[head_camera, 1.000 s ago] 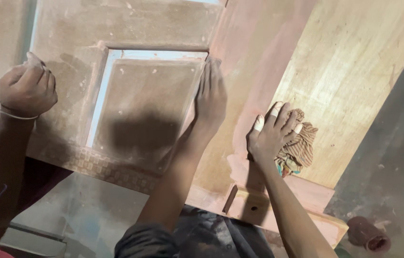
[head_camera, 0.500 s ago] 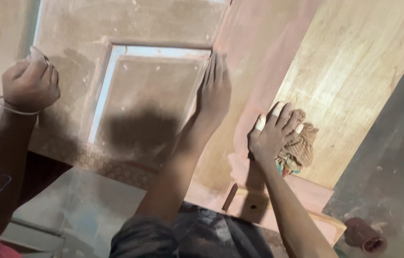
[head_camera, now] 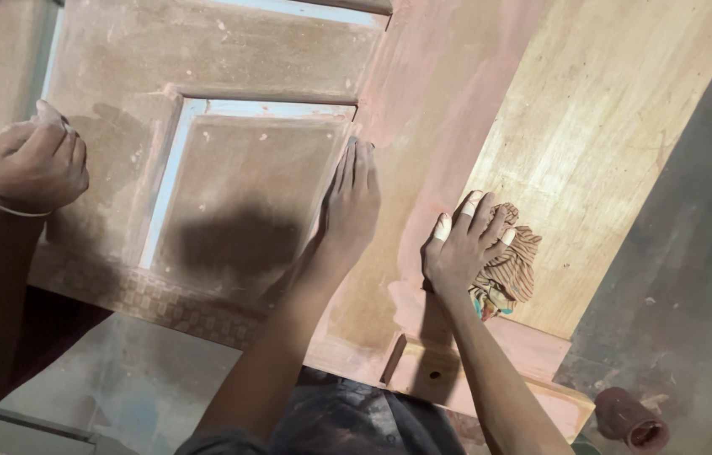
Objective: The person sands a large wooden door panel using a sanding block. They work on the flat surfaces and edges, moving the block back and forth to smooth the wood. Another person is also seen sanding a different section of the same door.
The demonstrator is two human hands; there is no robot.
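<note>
Right hand (head_camera: 467, 244): pressing a bunched striped rag (head_camera: 507, 265) onto the wooden door (head_camera: 600, 143), near its lower edge.
Left hand (head_camera: 353, 202): flat, empty, beside the recessed panel (head_camera: 246, 194).
Co-worker's hand (head_camera: 36, 160): fisted at the door's left.
Handling: rag likely soft, light; door probably heavy, stiff, best taken by its edges.

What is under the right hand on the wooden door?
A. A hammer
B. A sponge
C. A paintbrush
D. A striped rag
D. The right hand presses a crumpled striped rag against the door; no hammer, brush or sponge is in view.
</note>
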